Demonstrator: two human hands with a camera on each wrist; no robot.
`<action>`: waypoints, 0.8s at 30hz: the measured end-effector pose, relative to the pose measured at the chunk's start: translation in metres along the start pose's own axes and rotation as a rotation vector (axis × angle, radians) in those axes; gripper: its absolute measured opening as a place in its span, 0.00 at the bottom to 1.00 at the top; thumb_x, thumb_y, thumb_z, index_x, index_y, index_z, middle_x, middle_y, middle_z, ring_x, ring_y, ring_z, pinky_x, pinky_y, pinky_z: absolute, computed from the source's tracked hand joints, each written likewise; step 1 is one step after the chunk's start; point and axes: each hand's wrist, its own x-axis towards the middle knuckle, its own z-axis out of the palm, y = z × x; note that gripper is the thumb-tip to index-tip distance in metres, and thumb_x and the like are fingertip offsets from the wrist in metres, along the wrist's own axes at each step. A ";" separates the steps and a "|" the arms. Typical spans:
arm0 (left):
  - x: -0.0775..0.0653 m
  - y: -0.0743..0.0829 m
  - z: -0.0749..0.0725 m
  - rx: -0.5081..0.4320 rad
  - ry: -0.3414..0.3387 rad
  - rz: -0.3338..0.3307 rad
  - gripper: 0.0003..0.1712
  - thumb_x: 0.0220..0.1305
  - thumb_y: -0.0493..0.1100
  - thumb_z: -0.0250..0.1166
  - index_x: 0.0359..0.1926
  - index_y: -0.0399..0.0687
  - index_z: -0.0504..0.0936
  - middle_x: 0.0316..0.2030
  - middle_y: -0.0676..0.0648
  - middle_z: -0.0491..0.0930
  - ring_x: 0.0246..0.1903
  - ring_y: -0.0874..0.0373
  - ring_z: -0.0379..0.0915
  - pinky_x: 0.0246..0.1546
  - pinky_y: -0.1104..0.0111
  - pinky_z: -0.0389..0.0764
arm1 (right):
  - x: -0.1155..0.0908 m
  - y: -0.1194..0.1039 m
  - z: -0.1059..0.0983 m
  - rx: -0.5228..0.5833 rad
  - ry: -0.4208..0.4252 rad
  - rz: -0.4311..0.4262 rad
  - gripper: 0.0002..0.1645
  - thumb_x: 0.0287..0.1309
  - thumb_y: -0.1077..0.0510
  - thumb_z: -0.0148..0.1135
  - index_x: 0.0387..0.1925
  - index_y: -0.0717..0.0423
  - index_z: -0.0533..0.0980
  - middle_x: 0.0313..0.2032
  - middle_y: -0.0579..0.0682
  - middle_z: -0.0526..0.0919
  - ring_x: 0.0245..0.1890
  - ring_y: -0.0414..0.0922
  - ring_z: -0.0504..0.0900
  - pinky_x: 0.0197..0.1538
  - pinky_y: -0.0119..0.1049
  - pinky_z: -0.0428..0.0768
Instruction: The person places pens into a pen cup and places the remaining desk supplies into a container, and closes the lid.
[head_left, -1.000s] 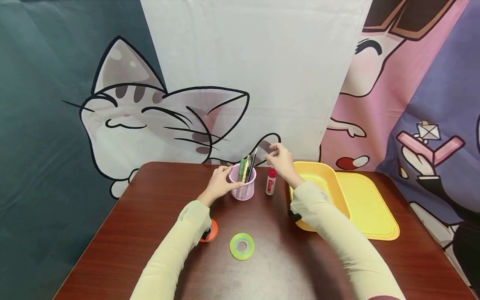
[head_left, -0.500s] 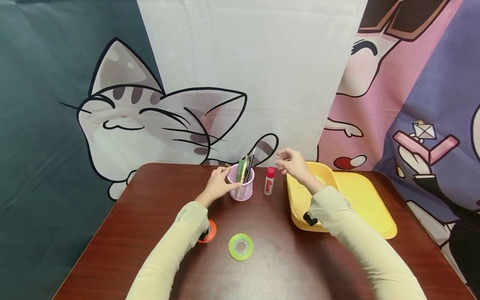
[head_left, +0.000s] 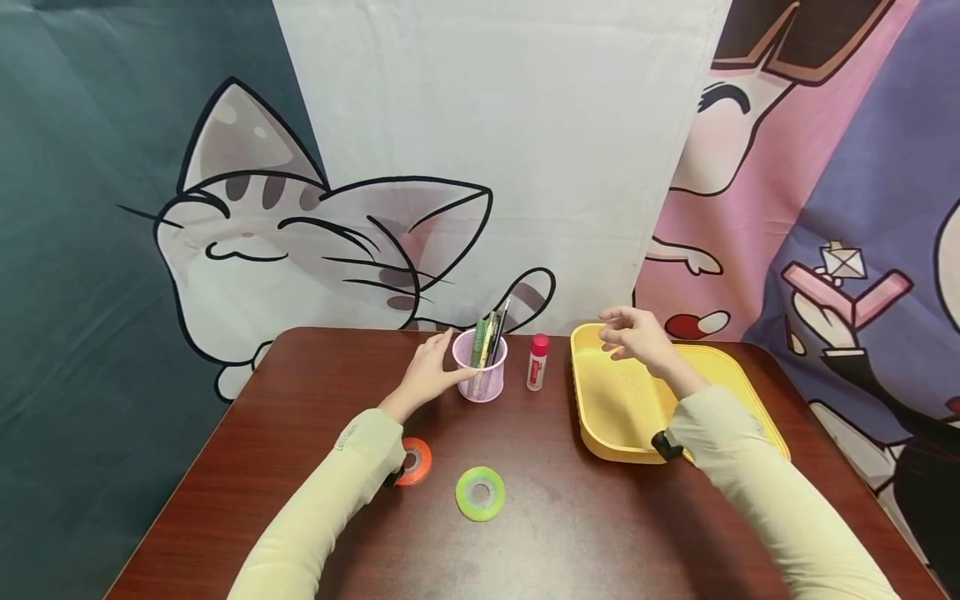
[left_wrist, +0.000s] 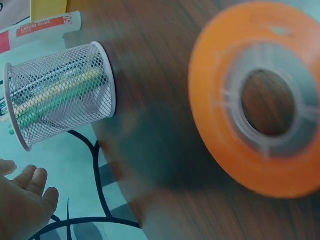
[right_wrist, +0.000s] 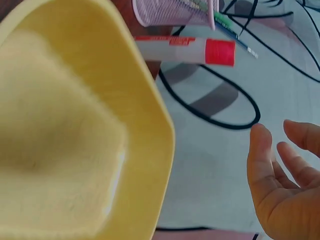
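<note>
A pink mesh pen cup (head_left: 482,385) stands upright at the back of the table, with several pens (head_left: 487,340) in it. Close by its left side is my left hand (head_left: 426,373), fingers spread; the left wrist view shows a gap between that hand (left_wrist: 25,197) and the cup (left_wrist: 65,92). My right hand (head_left: 636,337) hovers over the yellow tray (head_left: 600,442), fingers loosely bent around nothing. Between cup and tray a glue stick (head_left: 537,363) with a red cap stands upright.
An orange tape roll (head_left: 417,460) lies near my left wrist. Nearer the front is a yellow-green tape roll (head_left: 480,512). To the tray's right lies a flat yellow lid (head_left: 720,375), partly behind my right forearm. A printed cloth (head_left: 600,125) hangs behind the table.
My right hand has moved right, from above the glue stick to over the tray. My left hand has drawn slightly left, off the cup. The cup and glue stick stay standing.
</note>
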 end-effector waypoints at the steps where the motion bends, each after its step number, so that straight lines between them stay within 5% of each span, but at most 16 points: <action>1: -0.002 -0.002 -0.001 0.011 0.000 0.003 0.53 0.45 0.62 0.64 0.66 0.42 0.53 0.62 0.39 0.58 0.60 0.43 0.54 0.58 0.52 0.60 | -0.002 0.002 -0.003 -0.006 -0.004 0.003 0.22 0.56 0.63 0.53 0.52 0.68 0.65 0.39 0.62 0.74 0.29 0.42 0.80 0.32 0.38 0.80; 15: -0.041 -0.030 -0.013 0.054 -0.034 0.054 0.49 0.46 0.60 0.64 0.64 0.42 0.57 0.61 0.37 0.59 0.59 0.42 0.56 0.56 0.51 0.61 | -0.023 0.034 -0.039 -0.044 0.036 0.072 0.30 0.57 0.61 0.53 0.59 0.69 0.58 0.33 0.50 0.77 0.29 0.38 0.80 0.32 0.34 0.79; 24: -0.070 -0.046 -0.015 0.124 -0.082 0.122 0.43 0.46 0.59 0.65 0.59 0.40 0.66 0.58 0.37 0.65 0.57 0.41 0.59 0.55 0.49 0.62 | -0.032 0.058 -0.050 -0.073 0.049 0.094 0.29 0.54 0.66 0.53 0.57 0.72 0.57 0.34 0.55 0.77 0.27 0.35 0.76 0.30 0.32 0.78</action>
